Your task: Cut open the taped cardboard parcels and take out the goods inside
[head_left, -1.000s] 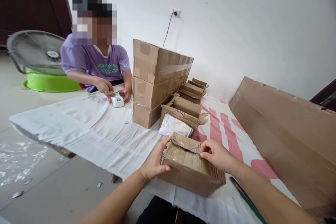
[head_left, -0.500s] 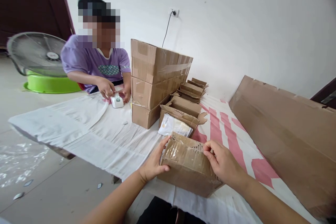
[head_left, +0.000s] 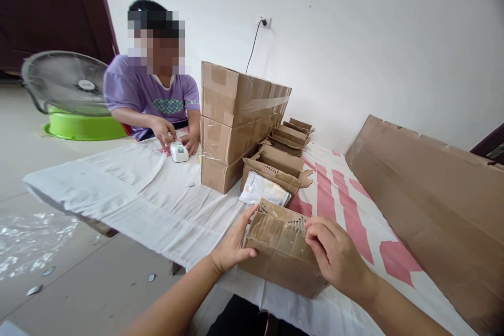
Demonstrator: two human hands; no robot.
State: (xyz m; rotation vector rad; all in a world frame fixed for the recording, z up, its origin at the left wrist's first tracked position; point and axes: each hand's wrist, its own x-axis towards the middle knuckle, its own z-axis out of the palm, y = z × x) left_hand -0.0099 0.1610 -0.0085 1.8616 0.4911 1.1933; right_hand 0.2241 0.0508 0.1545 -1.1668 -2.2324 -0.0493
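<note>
Table (head_left: 129, 189) under white cloth, with a large cardboard sheet (head_left: 429, 205) along its right side and a stack (head_left: 236, 121) of three sealed cartons mid-table. Small box (head_left: 277, 249) at the near edge: left hand (head_left: 232, 247) grips its left side, right hand (head_left: 334, 257) presses its torn top flap nearly shut. Judged: closing almost done, sealing left. Box contents hidden; a co-worker's (head_left: 153, 100) white device (head_left: 179, 152) is unclear.
</note>
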